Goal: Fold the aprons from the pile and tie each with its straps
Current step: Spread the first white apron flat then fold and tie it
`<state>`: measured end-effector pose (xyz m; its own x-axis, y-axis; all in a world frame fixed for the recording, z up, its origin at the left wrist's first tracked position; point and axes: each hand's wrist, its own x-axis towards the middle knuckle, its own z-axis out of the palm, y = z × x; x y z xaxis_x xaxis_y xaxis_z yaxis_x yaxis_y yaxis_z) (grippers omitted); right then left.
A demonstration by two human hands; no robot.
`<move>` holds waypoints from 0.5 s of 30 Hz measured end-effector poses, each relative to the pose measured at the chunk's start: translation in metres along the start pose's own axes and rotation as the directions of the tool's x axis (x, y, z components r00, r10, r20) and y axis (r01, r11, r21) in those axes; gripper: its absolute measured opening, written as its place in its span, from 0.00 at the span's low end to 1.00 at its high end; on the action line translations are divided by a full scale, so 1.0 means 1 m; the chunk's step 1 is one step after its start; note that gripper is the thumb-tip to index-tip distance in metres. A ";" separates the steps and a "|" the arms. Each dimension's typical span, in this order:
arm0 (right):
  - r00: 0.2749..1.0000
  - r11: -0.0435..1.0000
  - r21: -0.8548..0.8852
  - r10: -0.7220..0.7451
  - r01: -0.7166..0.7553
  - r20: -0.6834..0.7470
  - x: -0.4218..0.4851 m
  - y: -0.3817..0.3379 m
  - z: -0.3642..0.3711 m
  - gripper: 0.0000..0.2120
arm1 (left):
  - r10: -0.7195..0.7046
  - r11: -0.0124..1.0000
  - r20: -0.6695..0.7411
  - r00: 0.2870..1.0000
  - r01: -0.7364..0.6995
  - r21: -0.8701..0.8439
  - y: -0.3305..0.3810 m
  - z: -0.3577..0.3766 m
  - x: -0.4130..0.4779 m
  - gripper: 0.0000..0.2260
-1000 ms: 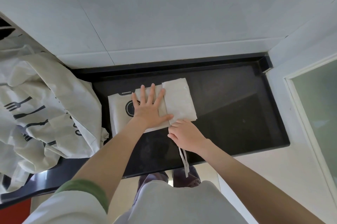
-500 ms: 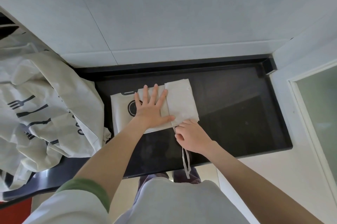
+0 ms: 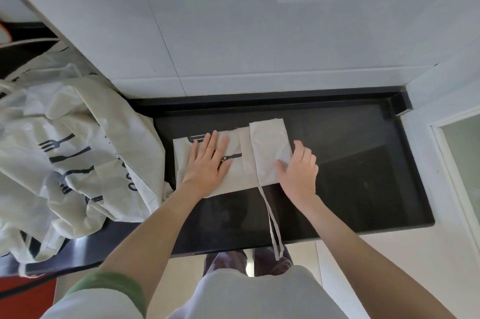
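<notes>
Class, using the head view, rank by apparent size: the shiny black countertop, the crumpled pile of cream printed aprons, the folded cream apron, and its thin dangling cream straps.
1. Black countertop and crumpled apron pile: too alike to rank; the pile runs off the left edge.
2. Folded cream apron.
3. Thin straps.
</notes>
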<state>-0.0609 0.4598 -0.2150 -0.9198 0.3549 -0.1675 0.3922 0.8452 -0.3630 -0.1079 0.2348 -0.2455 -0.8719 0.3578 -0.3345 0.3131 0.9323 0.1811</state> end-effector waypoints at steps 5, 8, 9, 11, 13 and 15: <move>0.932 0.953 0.164 0.197 -0.255 0.306 0.022 -0.003 -0.008 0.18 | 0.306 0.951 -0.147 0.941 -0.293 0.101 0.018 -0.004 0.000 0.38; 0.894 0.932 0.197 0.210 -0.306 0.396 0.032 -0.008 -0.015 0.12 | 0.450 0.893 -0.124 0.884 -0.441 0.094 0.031 -0.011 0.005 0.34; 0.893 0.933 0.208 0.189 -0.292 0.410 0.033 -0.011 -0.018 0.11 | 0.428 0.904 -0.053 0.902 -0.427 0.033 0.034 -0.011 0.006 0.31; 0.906 0.931 0.275 0.115 -0.242 0.408 0.030 -0.019 -0.025 0.10 | 0.334 0.919 -0.028 0.942 -0.332 -0.212 0.042 -0.013 0.009 0.25; 0.898 0.896 0.394 0.013 -0.206 0.441 0.023 -0.027 -0.028 0.10 | 0.127 0.809 -0.022 0.992 -0.116 -0.576 0.050 -0.023 0.010 0.15; 0.864 0.815 0.539 -0.099 -0.214 0.494 0.014 -0.033 -0.029 0.15 | -0.034 0.516 0.117 0.993 0.118 -0.848 0.057 -0.036 0.012 0.17</move>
<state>-0.0870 0.4483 -0.1788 -0.8272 0.0256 -0.5613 0.5237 0.3973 -0.7536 -0.1137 0.2900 -0.2059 -0.8321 0.3294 -0.4463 -0.2605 0.4782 0.8387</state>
